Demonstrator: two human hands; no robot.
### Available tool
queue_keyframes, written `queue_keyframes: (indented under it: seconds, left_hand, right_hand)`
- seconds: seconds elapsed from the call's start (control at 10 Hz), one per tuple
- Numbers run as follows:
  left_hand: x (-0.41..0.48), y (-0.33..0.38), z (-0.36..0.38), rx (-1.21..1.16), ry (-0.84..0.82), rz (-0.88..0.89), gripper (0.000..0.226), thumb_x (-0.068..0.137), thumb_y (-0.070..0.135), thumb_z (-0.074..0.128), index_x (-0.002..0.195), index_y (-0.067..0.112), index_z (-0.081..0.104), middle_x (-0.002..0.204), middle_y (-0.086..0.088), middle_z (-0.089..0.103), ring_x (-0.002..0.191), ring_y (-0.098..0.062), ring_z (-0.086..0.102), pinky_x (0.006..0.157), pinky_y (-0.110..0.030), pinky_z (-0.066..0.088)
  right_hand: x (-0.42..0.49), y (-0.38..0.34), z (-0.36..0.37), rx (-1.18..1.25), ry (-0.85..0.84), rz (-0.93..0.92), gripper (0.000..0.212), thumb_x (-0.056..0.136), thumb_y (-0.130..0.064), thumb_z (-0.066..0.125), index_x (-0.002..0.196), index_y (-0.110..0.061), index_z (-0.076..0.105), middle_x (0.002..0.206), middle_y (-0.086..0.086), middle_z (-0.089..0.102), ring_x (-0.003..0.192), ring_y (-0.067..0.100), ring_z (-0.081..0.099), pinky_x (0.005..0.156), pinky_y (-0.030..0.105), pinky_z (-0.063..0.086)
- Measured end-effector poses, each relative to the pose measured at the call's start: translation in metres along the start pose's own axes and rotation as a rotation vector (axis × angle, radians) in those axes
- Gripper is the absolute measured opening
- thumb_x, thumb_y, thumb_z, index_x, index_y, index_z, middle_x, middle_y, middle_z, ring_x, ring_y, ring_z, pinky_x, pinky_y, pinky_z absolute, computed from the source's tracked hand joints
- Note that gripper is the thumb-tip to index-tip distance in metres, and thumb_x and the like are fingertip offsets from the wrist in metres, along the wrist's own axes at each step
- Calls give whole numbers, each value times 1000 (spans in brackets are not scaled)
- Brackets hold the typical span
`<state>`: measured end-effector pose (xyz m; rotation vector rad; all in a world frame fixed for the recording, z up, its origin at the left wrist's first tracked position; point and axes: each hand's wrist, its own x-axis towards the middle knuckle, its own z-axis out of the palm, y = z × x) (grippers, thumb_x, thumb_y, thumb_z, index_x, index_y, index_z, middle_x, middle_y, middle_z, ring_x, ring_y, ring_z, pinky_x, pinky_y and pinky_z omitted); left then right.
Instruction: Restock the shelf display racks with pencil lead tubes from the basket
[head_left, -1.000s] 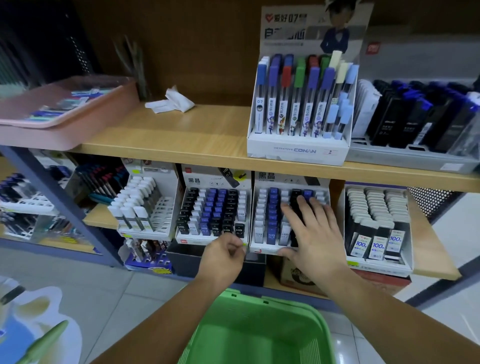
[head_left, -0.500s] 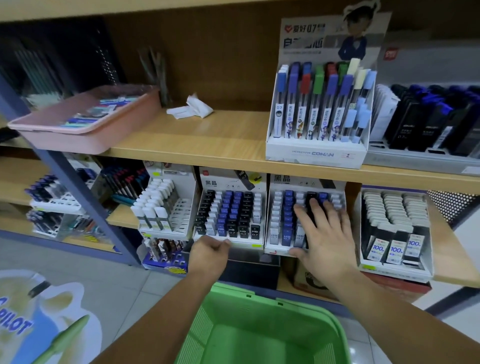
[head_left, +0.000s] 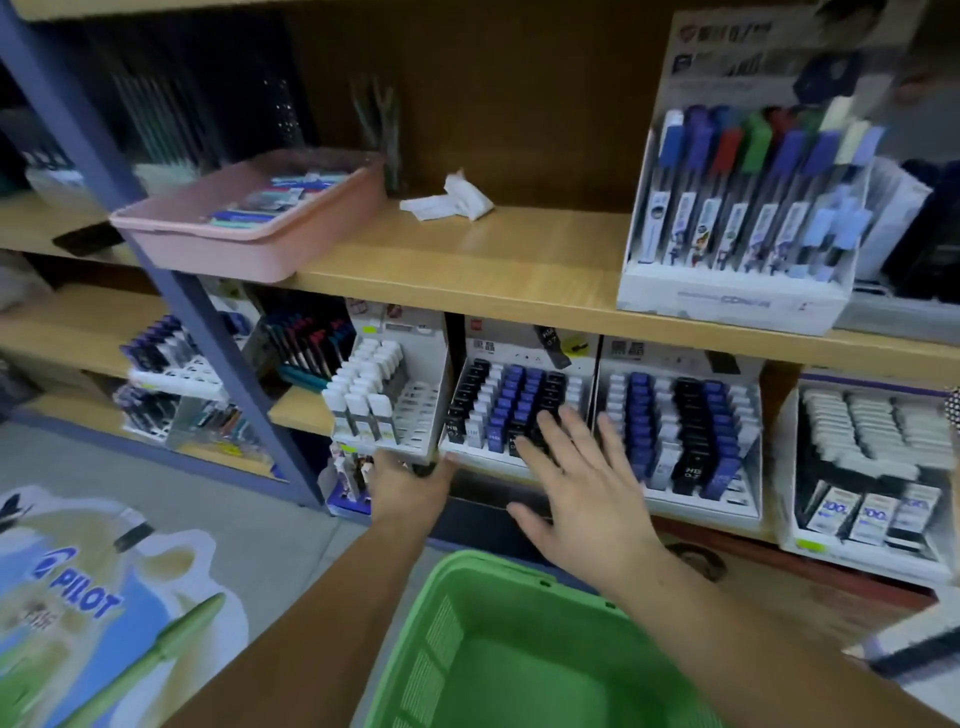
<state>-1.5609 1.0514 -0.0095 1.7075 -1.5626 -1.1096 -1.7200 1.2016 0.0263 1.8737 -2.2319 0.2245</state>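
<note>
Several HB lead tubes (head_left: 496, 442), PILOT floor decal (head_left: 78, 597)

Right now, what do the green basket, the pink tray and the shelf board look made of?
Green basket: moulded plastic, judging by its slotted mesh wall and even, semi-gloss colour.
Pink tray: also plastic, matte, with a rolled rim and rounded corners.
Shelf board: wood-grain surface with a soft sheen. It is probably laminate over board, though solid wood cannot be ruled out.
</note>
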Motion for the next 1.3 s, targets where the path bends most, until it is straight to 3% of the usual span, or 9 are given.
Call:
queue_keyframes:
  seconds: [0.3, 0.4, 0.5, 0.6, 0.7, 1.0, 1.1, 1.2, 1.3]
  left_hand:
    - [30, -20, -8, 13, -132, -7, 73, 76, 59, 82, 122, 14, 49, 127, -12, 56, 117, -34, 56, 101, -50, 51]
    - [17, -15, -8, 87, -20, -26, 59, 82, 57, 76, 113, 9, 60, 108, -14, 65, 101, -36, 64, 86, -46, 58]
    - [-23, 5, 9, 102, -150, 122, 23, 93, 29, 69, 81, 9, 69, 70, -7, 66, 67, -25, 63, 57, -28, 49]
    - [-68, 23, 43, -15, -406, 161, 10, 91, 16, 76, 86, 9, 71, 76, 0, 70, 74, -15, 64, 63, -13, 47]
    - [-94, 36, 68, -34, -599, 166, 11, 92, 12, 76, 93, 17, 66, 88, 3, 70, 84, -11, 65, 79, -18, 46]
    - [-101, 52, 83, 154, -570, 248, 19, 92, 25, 76, 104, 19, 63, 103, -1, 69, 82, -16, 65, 65, -25, 50]
    - [-105, 54, 77, 156, -540, 269, 16, 91, 22, 76, 102, 18, 64, 104, -1, 70, 94, -19, 68, 75, -25, 53]
    - [-121, 66, 52, 144, -552, 325, 6, 93, 20, 75, 93, 19, 69, 95, 2, 74, 92, -13, 70, 81, -29, 53]
    - [-148, 89, 14, 67, -538, 433, 6, 94, 18, 74, 90, 23, 73, 85, 4, 75, 80, -3, 70, 81, -31, 53]
  right_hand:
    - [8, -5, 9, 30, 42, -19, 62, 96, -60, 50, 144, -21, 56, 154, 9, 49, 152, 31, 31, 124, 63, 13]
    - [-19, 1, -3, 120, 186, -17, 49, 97, -53, 56, 133, -21, 63, 137, 2, 59, 139, 27, 47, 121, 59, 23]
    - [-65, 14, -12, 169, 238, 127, 31, 95, -53, 59, 100, -24, 68, 99, -6, 57, 98, 20, 57, 94, 41, 49]
    - [-101, 47, -20, 260, 57, 559, 45, 94, -68, 49, 77, -27, 60, 77, -11, 58, 79, 16, 62, 65, 32, 52]
    - [-131, 102, -15, 303, -102, 840, 48, 92, -73, 45, 92, -30, 65, 85, -10, 68, 90, 21, 68, 70, 31, 53]
    - [-146, 156, -7, 298, -73, 877, 40, 91, -64, 53, 84, -25, 63, 86, -4, 62, 92, 24, 63, 68, 35, 54]
    - [-140, 150, -19, 334, -185, 880, 42, 91, -65, 51, 98, -27, 65, 96, -3, 64, 97, 23, 62, 77, 37, 56]
    - [-134, 145, -41, 379, -317, 847, 34, 93, -58, 57, 96, -25, 66, 89, -5, 67, 95, 23, 64, 80, 34, 56]
    - [-127, 137, -74, 654, -239, 755, 35, 93, -46, 66, 74, -17, 65, 65, -3, 65, 75, 21, 65, 68, 29, 51]
